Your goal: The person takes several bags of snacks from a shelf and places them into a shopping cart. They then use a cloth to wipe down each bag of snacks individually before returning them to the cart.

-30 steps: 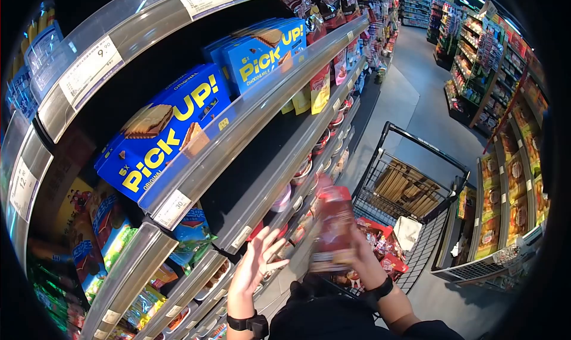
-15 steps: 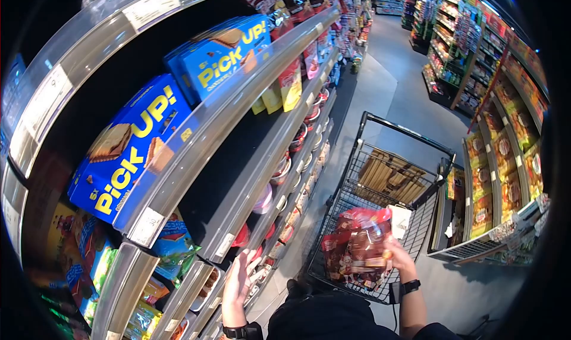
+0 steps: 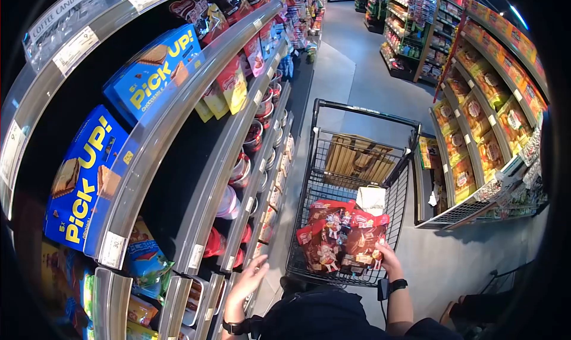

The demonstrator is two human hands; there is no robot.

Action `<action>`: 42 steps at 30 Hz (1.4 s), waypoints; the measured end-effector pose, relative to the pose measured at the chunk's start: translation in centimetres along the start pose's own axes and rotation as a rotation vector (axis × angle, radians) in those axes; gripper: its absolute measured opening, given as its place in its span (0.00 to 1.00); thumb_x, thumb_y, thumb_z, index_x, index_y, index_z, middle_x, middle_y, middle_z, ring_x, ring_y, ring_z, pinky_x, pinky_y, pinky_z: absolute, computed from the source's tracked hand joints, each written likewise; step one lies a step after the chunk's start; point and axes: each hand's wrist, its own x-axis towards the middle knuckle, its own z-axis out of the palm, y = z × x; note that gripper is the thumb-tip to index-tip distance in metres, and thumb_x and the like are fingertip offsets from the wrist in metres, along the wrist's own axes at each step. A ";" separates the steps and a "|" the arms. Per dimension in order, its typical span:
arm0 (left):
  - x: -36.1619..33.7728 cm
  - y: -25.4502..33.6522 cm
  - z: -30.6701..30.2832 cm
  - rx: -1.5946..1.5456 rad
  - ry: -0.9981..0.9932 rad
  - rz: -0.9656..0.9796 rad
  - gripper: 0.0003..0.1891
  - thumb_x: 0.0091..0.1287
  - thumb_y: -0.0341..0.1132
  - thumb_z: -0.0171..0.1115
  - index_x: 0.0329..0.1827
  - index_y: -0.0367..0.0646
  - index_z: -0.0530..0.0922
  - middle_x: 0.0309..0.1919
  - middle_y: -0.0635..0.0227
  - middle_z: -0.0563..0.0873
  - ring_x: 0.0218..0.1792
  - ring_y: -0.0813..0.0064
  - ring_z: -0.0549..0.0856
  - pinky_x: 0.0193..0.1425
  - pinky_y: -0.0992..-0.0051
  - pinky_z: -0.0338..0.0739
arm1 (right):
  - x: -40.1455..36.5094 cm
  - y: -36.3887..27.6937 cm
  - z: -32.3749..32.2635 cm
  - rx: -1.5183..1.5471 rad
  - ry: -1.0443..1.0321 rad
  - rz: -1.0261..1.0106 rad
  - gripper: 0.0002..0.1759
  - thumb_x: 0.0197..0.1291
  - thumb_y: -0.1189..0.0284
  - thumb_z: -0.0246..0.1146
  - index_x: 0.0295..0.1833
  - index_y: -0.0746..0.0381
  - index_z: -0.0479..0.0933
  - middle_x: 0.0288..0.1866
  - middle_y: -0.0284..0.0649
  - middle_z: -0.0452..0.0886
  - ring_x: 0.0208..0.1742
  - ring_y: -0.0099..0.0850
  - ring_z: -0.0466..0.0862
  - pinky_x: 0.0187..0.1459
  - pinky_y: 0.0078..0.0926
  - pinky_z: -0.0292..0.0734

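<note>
Several red-and-brown candy bags (image 3: 324,239) lie at the near end of a black wire shopping cart (image 3: 366,109). My right hand (image 3: 389,260) has its fingers on the right edge of one of them, a shiny brown bag with a red top (image 3: 363,245). My left hand (image 3: 248,280) is raised beside the shelf on the left, fingers apart and holding nothing. A white packet (image 3: 372,200) sits just behind the bags. Farther up in the cart stands a folded brown paper-like bundle (image 3: 360,161).
On the left shelf are blue PiCK UP! boxes (image 3: 86,179), hanging pouches (image 3: 232,84) and round tubs (image 3: 239,170). A rack of yellow packs (image 3: 476,117) borders the aisle floor (image 3: 363,60) on the right. Part of another person's foot (image 3: 447,312) shows at lower right.
The brown bag in my right hand has gone down among the other bags in the cart. The view has turned, shifting the cart left; my left hand stays raised by the shelf.
</note>
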 end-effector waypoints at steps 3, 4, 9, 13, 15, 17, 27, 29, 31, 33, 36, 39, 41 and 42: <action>0.6 -1.3 0.6 0.106 -0.072 -0.019 0.32 0.66 0.51 0.54 0.66 0.38 0.63 0.63 0.49 0.69 0.66 0.59 0.67 0.67 0.67 0.60 | -0.2 -0.3 -1.2 0.034 0.024 0.011 0.30 0.54 0.71 0.65 0.61 0.63 0.63 0.51 0.39 0.78 0.46 0.29 0.80 0.50 0.29 0.76; 0.2 0.0 0.4 0.228 -0.090 -0.012 0.32 0.65 0.52 0.54 0.66 0.38 0.63 0.63 0.48 0.68 0.67 0.58 0.65 0.68 0.66 0.59 | 0.3 0.0 -1.7 -0.154 0.027 0.051 0.32 0.53 0.72 0.66 0.62 0.65 0.62 0.50 0.40 0.78 0.46 0.29 0.80 0.50 0.29 0.76; -4.0 7.2 -4.9 -0.073 0.107 0.150 0.24 0.67 0.39 0.56 0.63 0.37 0.66 0.61 0.57 0.71 0.64 0.68 0.68 0.67 0.69 0.61 | 2.3 1.0 -0.5 -1.142 0.540 -0.374 0.40 0.42 0.73 0.69 0.63 0.68 0.60 0.61 0.54 0.67 0.63 0.46 0.67 0.64 0.38 0.61; -5.5 11.3 -8.7 0.187 0.648 0.448 0.19 0.64 0.31 0.55 0.58 0.36 0.70 0.58 0.57 0.73 0.60 0.63 0.72 0.66 0.68 0.61 | 0.2 -2.1 2.5 -1.683 0.736 -0.707 0.45 0.40 0.73 0.69 0.66 0.66 0.56 0.67 0.53 0.61 0.70 0.47 0.58 0.69 0.41 0.51; -5.3 11.3 -9.2 0.490 0.800 0.344 0.21 0.63 0.29 0.54 0.60 0.36 0.68 0.60 0.56 0.71 0.65 0.59 0.67 0.70 0.67 0.56 | -0.4 -2.0 1.1 -1.602 0.823 -0.614 0.45 0.43 0.74 0.66 0.68 0.64 0.53 0.67 0.54 0.61 0.68 0.47 0.59 0.67 0.41 0.52; -3.4 9.3 -9.6 0.717 0.892 0.305 0.23 0.60 0.30 0.57 0.60 0.36 0.68 0.61 0.53 0.70 0.67 0.54 0.63 0.71 0.62 0.55 | -0.1 -0.8 -1.2 -1.442 0.825 -0.525 0.41 0.50 0.74 0.61 0.69 0.63 0.50 0.63 0.56 0.65 0.63 0.49 0.66 0.62 0.41 0.61; -1.3 8.0 -9.0 1.057 0.985 0.272 0.29 0.56 0.35 0.61 0.62 0.35 0.66 0.59 0.52 0.72 0.64 0.52 0.67 0.69 0.57 0.58 | 4.1 0.4 -4.6 -1.107 0.836 -0.356 0.12 0.61 0.73 0.46 0.50 0.63 0.62 0.36 0.51 0.82 0.38 0.51 0.81 0.39 0.47 0.72; -1.3 8.1 -9.0 1.037 0.979 0.281 0.29 0.57 0.35 0.61 0.61 0.34 0.67 0.57 0.51 0.74 0.63 0.51 0.69 0.68 0.57 0.60 | 4.8 -0.9 -3.6 -1.126 0.842 -0.396 0.10 0.60 0.74 0.47 0.47 0.63 0.62 0.35 0.52 0.82 0.37 0.52 0.81 0.39 0.47 0.73; -1.1 7.9 -9.2 1.040 0.980 0.283 0.28 0.57 0.35 0.61 0.61 0.34 0.67 0.56 0.51 0.74 0.62 0.51 0.70 0.67 0.58 0.61 | 6.5 -1.7 -3.7 -1.139 0.860 -0.403 0.11 0.60 0.74 0.47 0.48 0.63 0.62 0.34 0.53 0.82 0.37 0.53 0.81 0.39 0.48 0.73; -1.0 7.7 -9.3 1.036 0.995 0.292 0.29 0.55 0.33 0.63 0.60 0.34 0.67 0.55 0.47 0.75 0.61 0.49 0.71 0.65 0.60 0.63 | 8.3 -2.6 -3.5 -1.189 0.883 -0.447 0.12 0.59 0.74 0.49 0.49 0.63 0.63 0.32 0.54 0.81 0.35 0.54 0.80 0.38 0.50 0.73; -0.9 7.9 -9.2 1.022 1.003 0.272 0.28 0.55 0.32 0.63 0.60 0.35 0.68 0.54 0.46 0.75 0.60 0.50 0.72 0.64 0.61 0.65 | 11.6 -3.8 -3.6 -1.200 0.897 -0.476 0.13 0.58 0.74 0.49 0.49 0.64 0.63 0.32 0.57 0.80 0.35 0.55 0.80 0.37 0.50 0.73; -0.8 7.9 -9.3 0.996 1.000 0.259 0.26 0.56 0.33 0.62 0.59 0.35 0.69 0.53 0.47 0.76 0.58 0.50 0.74 0.63 0.60 0.66 | 14.6 -5.6 -2.9 -1.300 0.960 -0.413 0.16 0.58 0.74 0.51 0.53 0.64 0.63 0.31 0.59 0.79 0.35 0.56 0.80 0.37 0.50 0.73; -0.7 7.9 -9.6 1.000 1.006 0.243 0.25 0.57 0.34 0.61 0.58 0.34 0.70 0.53 0.49 0.77 0.57 0.50 0.74 0.63 0.60 0.66 | 17.2 -6.2 -3.8 -1.240 0.936 -0.436 0.18 0.57 0.74 0.51 0.55 0.65 0.63 0.31 0.60 0.79 0.35 0.56 0.79 0.37 0.50 0.73; -0.7 7.9 -9.6 0.976 1.002 0.237 0.25 0.57 0.34 0.61 0.57 0.35 0.70 0.53 0.48 0.77 0.57 0.50 0.74 0.63 0.60 0.66 | 18.3 -7.0 -3.6 -1.195 0.913 -0.460 0.20 0.57 0.74 0.52 0.57 0.65 0.63 0.31 0.60 0.79 0.35 0.57 0.79 0.37 0.51 0.73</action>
